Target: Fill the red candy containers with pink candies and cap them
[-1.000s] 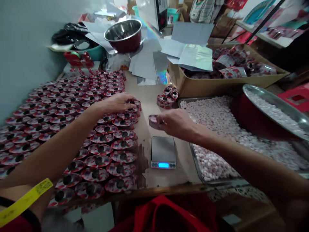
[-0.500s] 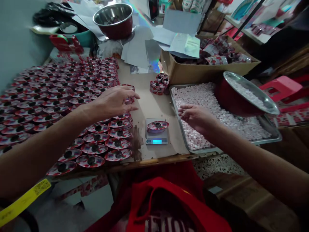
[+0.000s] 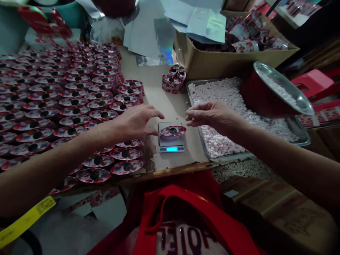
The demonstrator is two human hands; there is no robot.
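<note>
A small digital scale [image 3: 162, 144] with a lit blue display sits on the table, and one oval red-and-white printed packet [image 3: 165, 131] with a round dark hole in its top stands on it. My left hand [image 3: 135, 122] hovers just left of the scale, thumb and fingers apart with nothing between them. To the scale's upper right, my right hand [image 3: 208, 115] has its fingertips pinched together; anything between them is too small or hidden to make out. Small white pellets [image 3: 217, 143] fill a metal tray [image 3: 204, 150] beneath and beside that hand.
Rows of similar packets [image 3: 75, 102] cover the table's left side. A tilted red bowl [image 3: 255, 94] of pellets rests on the tray. Behind it stands a cardboard box [image 3: 202, 62] of packets, with a few packets [image 3: 171, 84] beside it. Silvery sheets [image 3: 148, 35] lie at the back.
My right hand has moved left, from over the tray toward the scale. My left hand has shifted slightly right and down, near the scale. The view has tilted downward.
</note>
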